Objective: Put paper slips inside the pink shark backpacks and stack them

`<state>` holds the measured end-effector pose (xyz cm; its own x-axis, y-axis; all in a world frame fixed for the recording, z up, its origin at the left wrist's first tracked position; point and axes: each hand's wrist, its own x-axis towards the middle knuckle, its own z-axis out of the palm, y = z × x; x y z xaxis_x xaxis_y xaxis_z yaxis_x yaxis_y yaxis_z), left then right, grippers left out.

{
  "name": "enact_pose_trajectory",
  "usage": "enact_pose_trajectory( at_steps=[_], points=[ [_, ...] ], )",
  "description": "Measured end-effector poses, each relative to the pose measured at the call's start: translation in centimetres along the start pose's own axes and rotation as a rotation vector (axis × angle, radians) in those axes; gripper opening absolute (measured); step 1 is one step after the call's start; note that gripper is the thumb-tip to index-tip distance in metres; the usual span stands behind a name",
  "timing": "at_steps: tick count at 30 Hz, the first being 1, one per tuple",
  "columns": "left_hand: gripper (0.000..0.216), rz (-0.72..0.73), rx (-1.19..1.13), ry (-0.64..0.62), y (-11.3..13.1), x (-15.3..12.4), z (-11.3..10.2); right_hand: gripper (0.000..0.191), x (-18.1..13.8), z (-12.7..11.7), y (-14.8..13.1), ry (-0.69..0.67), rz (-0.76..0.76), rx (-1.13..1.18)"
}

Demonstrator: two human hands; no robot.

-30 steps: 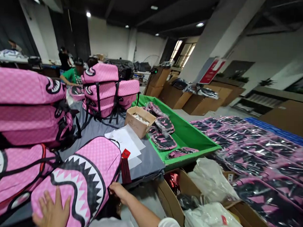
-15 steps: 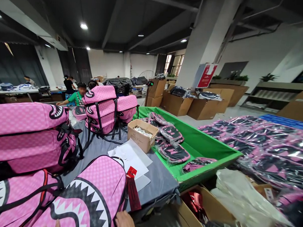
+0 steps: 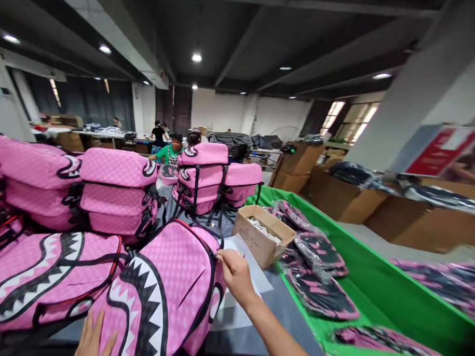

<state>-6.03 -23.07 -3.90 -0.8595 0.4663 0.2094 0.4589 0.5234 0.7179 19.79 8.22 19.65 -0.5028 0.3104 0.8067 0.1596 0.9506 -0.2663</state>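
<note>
Your right hand pinches the side edge of the pink backpack on the worktop; your left hand rests on its front, fingers apart. Press steadily there; pull gently along the edge.

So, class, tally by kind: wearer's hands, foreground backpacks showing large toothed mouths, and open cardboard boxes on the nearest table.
Left hand and right hand: 2
Held backpack and backpack beside it: 2
Open cardboard box: 1
Total: 5

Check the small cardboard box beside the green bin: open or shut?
Open: the small cardboard box has an uncovered top, with white pieces visible inside.
</note>
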Motion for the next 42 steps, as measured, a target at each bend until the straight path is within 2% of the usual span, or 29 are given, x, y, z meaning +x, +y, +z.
enact_pose_trajectory(
  at_steps=[2, 3, 5, 6, 7, 8, 10, 12, 14, 17, 19, 22, 25, 28, 31, 33, 36, 38, 40, 42],
  points=[
    [0.087, -0.034, -0.103, -0.088, 1.2, 1.3, -1.2, 0.019, 3.3, -2.2, -5.0, -0.043, -0.230, 0.097],
    [0.085, -0.071, -0.174, -0.125, 2.6, 1.9, -1.9, 0.018, 4.6, -3.0, -7.4, -0.069, -0.322, 0.091],
    [0.076, -0.156, -0.331, -0.081, 6.9, 2.7, -3.6, 0.019, 6.1, -3.5, -11.5, -0.151, -0.455, 0.028],
    [0.073, -0.145, -0.435, -0.063, 9.6, 2.6, -4.4, 0.022, 6.4, -3.2, -13.0, -0.198, -0.502, -0.010],
    [0.071, -0.062, -0.543, -0.094, 12.3, 2.3, -5.2, 0.026, 6.5, -2.8, -14.1, -0.239, -0.533, -0.043],
    [0.073, 0.073, -0.640, -0.185, 15.1, 1.8, -5.9, 0.029, 6.5, -2.2, -14.8, -0.278, -0.553, -0.069],
    [0.093, 0.292, -0.722, -0.326, 19.8, 0.2, -6.7, 0.031, 6.5, -1.1, -15.4, -0.347, -0.564, -0.114],
    [0.112, 0.340, -0.718, -0.329, 23.1, -1.2, -6.4, 0.030, 7.0, -0.5, -15.4, -0.392, -0.570, -0.167],
    [0.113, 0.328, -0.714, -0.255, 24.8, -2.0, -5.4, 0.026, 7.8, -0.5, -15.4, -0.447, -0.586, -0.236],
    [0.106, 0.334, -0.717, -0.175, 25.6, -2.3, -3.9, 0.016, 9.3, -0.8, -16.0, -0.604, -0.590, -0.338],
    [0.101, 0.331, -0.702, -0.161, 25.6, -2.1, -3.5, 0.009, 10.4, -0.9, -16.7, -0.770, -0.573, -0.391],
    [0.086, 0.322, -0.658, -0.204, 25.4, -1.9, -4.1, 0.012, 13.4, -0.1, -17.2, -0.941, -0.523, -0.460],
    [0.077, 0.356, -0.627, -0.348, 24.2, -1.7, -5.7, 0.020, 18.0, 2.1, -15.4, -0.958, -0.363, -0.558],
    [0.072, 0.394, -0.658, -0.509, 21.1, -0.8, -7.8, 0.021, 21.5, 5.0, -10.9, -0.999, -0.115, -0.617],
    [0.065, 0.263, -0.716, -0.550, 17.8, 1.3, -10.3, 0.022, 21.5, 7.4, -6.4, -1.068, 0.155, -0.398],
    [0.060, 0.176, -0.729, -0.509, 17.5, 3.0, -12.0, 0.028, 20.1, 8.4, -4.4, -1.039, 0.349, -0.141],
    [0.059, 0.141, -0.616, -0.409, 20.7, 4.9, -13.7, 0.029, 18.1, 8.7, -2.6, -1.006, 0.522, 0.233],
    [0.052, 0.169, -0.479, -0.450, 24.0, 5.6, -13.8, 0.028, 17.3, 8.4, -1.2, -1.018, 0.553, 0.392],
    [0.044, 0.200, -0.386, -0.541, 26.7, 5.9, -13.1, 0.027, 16.5, 8.2, 0.9, -1.008, 0.580, 0.436],
    [0.042, 0.199, -0.379, -0.588, 27.9, 6.0, -12.3, 0.027, 15.0, 8.5, 3.4, -0.995, 0.627, 0.379]
  ],
)
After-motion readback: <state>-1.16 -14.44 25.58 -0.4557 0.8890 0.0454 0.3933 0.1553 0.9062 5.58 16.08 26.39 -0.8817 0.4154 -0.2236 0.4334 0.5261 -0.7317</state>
